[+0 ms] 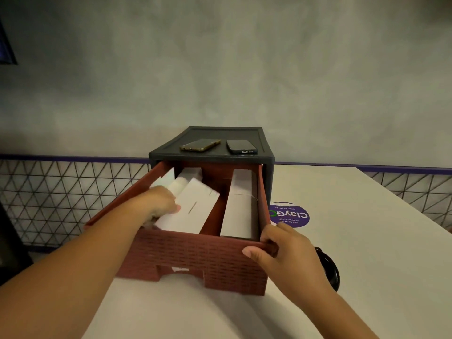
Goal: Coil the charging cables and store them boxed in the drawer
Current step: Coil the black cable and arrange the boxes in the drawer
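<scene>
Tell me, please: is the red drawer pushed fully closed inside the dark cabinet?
No. The red drawer is pulled far out of the dark cabinet, with white boxes visible inside it.

I am reaching my left arm forward and up from the lower left, bare to the wrist, with my left hand (pixel 162 201) turned palm down, fingers curled under and thumb tip poking out toward the right. My right arm is coming in from the lower right, and my right hand (pixel 281 250) is curling into a pinch, fingers bent over on top and thumb pressing in from the near side.
</scene>
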`<state>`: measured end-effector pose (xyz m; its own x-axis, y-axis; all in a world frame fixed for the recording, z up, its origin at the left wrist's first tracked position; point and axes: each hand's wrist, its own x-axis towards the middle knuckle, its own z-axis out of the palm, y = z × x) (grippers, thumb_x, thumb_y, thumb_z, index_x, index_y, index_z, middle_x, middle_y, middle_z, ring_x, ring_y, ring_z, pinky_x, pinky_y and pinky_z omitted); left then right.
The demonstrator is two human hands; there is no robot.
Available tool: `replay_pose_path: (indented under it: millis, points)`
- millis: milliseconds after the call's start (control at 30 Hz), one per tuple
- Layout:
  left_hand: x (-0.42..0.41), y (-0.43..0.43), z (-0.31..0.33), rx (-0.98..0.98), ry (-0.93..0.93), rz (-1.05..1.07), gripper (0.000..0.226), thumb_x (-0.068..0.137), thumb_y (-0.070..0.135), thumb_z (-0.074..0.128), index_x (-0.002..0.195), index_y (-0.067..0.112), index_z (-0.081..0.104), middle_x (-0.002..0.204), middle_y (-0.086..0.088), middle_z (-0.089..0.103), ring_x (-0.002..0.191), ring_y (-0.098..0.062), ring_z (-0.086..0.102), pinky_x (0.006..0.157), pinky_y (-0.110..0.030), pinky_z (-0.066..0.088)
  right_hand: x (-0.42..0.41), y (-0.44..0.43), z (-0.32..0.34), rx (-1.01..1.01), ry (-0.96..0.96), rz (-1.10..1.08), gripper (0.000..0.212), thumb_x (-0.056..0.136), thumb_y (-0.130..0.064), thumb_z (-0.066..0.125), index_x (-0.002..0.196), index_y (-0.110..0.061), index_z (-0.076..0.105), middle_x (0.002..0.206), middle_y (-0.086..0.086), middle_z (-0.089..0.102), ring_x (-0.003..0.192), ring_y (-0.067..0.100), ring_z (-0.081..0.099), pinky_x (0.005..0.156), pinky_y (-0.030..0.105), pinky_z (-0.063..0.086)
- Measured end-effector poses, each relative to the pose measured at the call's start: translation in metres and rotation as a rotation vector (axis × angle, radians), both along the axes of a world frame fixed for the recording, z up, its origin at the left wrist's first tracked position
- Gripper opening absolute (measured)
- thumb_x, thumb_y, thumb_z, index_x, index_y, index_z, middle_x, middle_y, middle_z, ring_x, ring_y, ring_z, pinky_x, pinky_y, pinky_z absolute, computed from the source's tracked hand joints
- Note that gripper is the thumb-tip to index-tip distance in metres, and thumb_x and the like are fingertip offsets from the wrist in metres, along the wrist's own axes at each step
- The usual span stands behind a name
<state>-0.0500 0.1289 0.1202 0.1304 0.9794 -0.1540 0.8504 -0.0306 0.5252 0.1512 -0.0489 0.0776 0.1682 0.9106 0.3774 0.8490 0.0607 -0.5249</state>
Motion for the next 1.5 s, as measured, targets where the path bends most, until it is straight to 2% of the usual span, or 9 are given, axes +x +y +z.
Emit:
replay_pose_path:
  millis: [233, 400, 667, 800, 933, 1067, 1200, 1333, 1500]
  points:
    - [-0.003, -0.043, 0.044, 0.404, -0.54, -0.116, 0.014, 0.09, 0.013, 0.06, 0.081, 0.022, 0.064, 0.089, 0.001, 0.068, 0.078, -0.014, 0.062, 0.072, -0.026, 0.046, 0.005, 0.017, -0.001, 0.079, -0.034, -0.092, 0.028, 0.082, -0.05, 0.061, 0.078, -0.025, 0.049, 0.081, -0.011, 0.048, 0.068, 0.004, 0.045, 0.055, 0.01, 0.029]
    - [-0.014, -0.096, 0.063, 0.724, -0.578, -0.14, 0.023, 0.089, 0.015, 0.059, 0.077, 0.034, 0.062, 0.071, 0.017, 0.066, 0.063, 0.005, 0.058, 0.057, -0.009, 0.042, 0.013, 0.049, 0.002, 0.104, -0.019, -0.119, 0.03, 0.083, -0.047, 0.062, 0.079, -0.019, 0.053, 0.083, -0.004, 0.052, 0.072, 0.011, 0.049, 0.058, 0.022, 0.035]
    - [-0.004, -0.109, -0.005, 0.557, -0.398, -0.277, 0.031, 0.085, 0.01, 0.064, 0.075, 0.039, 0.065, 0.073, 0.022, 0.067, 0.07, 0.008, 0.059, 0.061, -0.011, 0.041, 0.035, 0.104, 0.015, 0.047, -0.032, -0.152, 0.022, 0.09, -0.029, 0.055, 0.097, -0.01, 0.062, 0.092, 0.008, 0.057, 0.076, 0.021, 0.049, 0.065, 0.026, 0.035]
    - [0.009, -0.099, -0.042, 0.561, -0.216, -0.321, 0.018, 0.087, 0.017, 0.063, 0.103, 0.021, 0.071, 0.093, 0.015, 0.066, 0.091, -0.005, 0.061, 0.075, -0.011, 0.039, 0.041, 0.127, 0.026, -0.04, 0.005, -0.182, 0.015, 0.091, -0.028, 0.056, 0.091, -0.013, 0.058, 0.086, 0.006, 0.059, 0.074, 0.022, 0.051, 0.06, 0.023, 0.038]
    - [0.022, -0.1, -0.066, 0.569, -0.129, -0.424, 0.027, 0.091, 0.021, 0.058, 0.116, 0.027, 0.066, 0.115, 0.011, 0.066, 0.107, -0.007, 0.057, 0.082, -0.008, 0.033, 0.049, 0.146, 0.026, -0.104, 0.045, -0.171, 0.019, 0.09, -0.038, 0.058, 0.091, -0.019, 0.054, 0.089, 0.003, 0.06, 0.081, 0.02, 0.053, 0.064, 0.025, 0.036]
    - [0.029, -0.099, -0.075, 0.624, -0.129, -0.441, 0.029, 0.092, 0.022, 0.057, 0.119, 0.028, 0.065, 0.119, 0.012, 0.064, 0.112, -0.009, 0.055, 0.082, -0.004, 0.028, 0.054, 0.134, 0.018, -0.097, 0.326, -0.072, 0.041, 0.095, -0.024, 0.053, 0.133, -0.019, 0.04, 0.121, 0.005, 0.057, 0.105, 0.024, 0.056, 0.082, 0.03, 0.044]
    - [0.033, -0.095, -0.079, 0.627, -0.177, -0.499, 0.02, 0.088, 0.019, 0.061, 0.106, 0.025, 0.07, 0.099, 0.02, 0.063, 0.098, -0.006, 0.059, 0.073, -0.001, 0.032, 0.076, 0.081, 0.0, -0.108, 0.721, 0.059, 0.034, 0.091, -0.005, 0.046, 0.119, -0.022, 0.054, 0.115, -0.001, 0.056, 0.114, 0.021, 0.053, 0.091, 0.031, 0.041]
    - [0.038, -0.095, -0.087, 0.623, -0.388, -0.434, 0.02, 0.076, 0.023, 0.064, 0.087, 0.039, 0.062, 0.085, 0.035, 0.058, 0.086, 0.002, 0.057, 0.074, -0.008, 0.041, 0.082, 0.029, -0.015, -0.311, 0.432, 0.301, 0.06, 0.077, 0.005, 0.054, 0.12, -0.037, 0.054, 0.115, -0.022, 0.061, 0.109, -0.005, 0.054, 0.089, 0.016, 0.044]
    - [0.048, -0.102, -0.1, 0.976, -0.466, -0.251, 0.028, 0.063, 0.015, 0.073, 0.09, 0.011, 0.068, 0.099, 0.012, 0.038, 0.092, -0.002, 0.044, 0.09, 0.0, 0.029, 0.075, 0.027, -0.025, -0.213, 0.368, 0.226, 0.051, 0.077, -0.012, 0.073, 0.108, -0.044, 0.051, 0.105, -0.025, 0.061, 0.101, -0.013, 0.054, 0.089, 0.02, 0.046]
